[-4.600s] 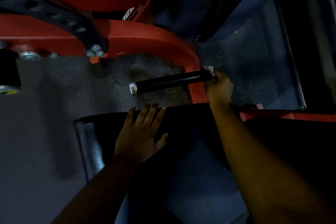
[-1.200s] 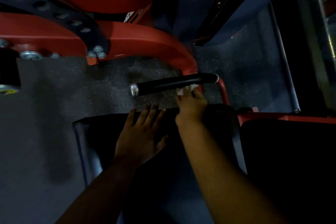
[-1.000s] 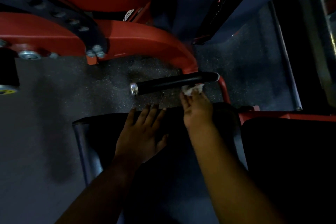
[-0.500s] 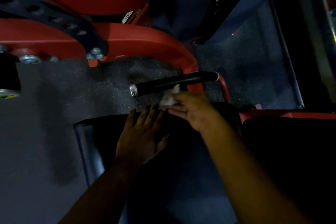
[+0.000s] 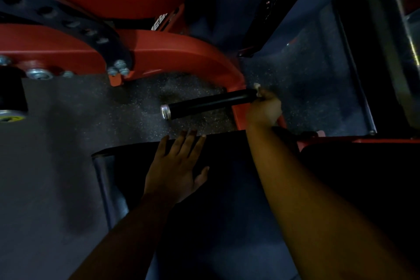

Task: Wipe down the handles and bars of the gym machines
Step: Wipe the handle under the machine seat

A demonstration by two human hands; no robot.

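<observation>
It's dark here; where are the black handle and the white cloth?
black cylindrical handle (image 5: 204, 103), head view, middle of grip.
small white cloth (image 5: 257, 86), head view, tuft above right hand.

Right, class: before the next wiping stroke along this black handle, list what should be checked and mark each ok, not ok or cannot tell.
1. Cloth in hand: ok, the right hand grips it, a white bit showing.
2. Cloth against the handle: ok, at its end by the red frame.
3. Left hand bracing: ok, flat on the black pad.
4. Handle's path to the metal cap free: ok.
5. Cloth damp or clean: cannot tell.
6. Underside of handle wiped: cannot tell.
</observation>
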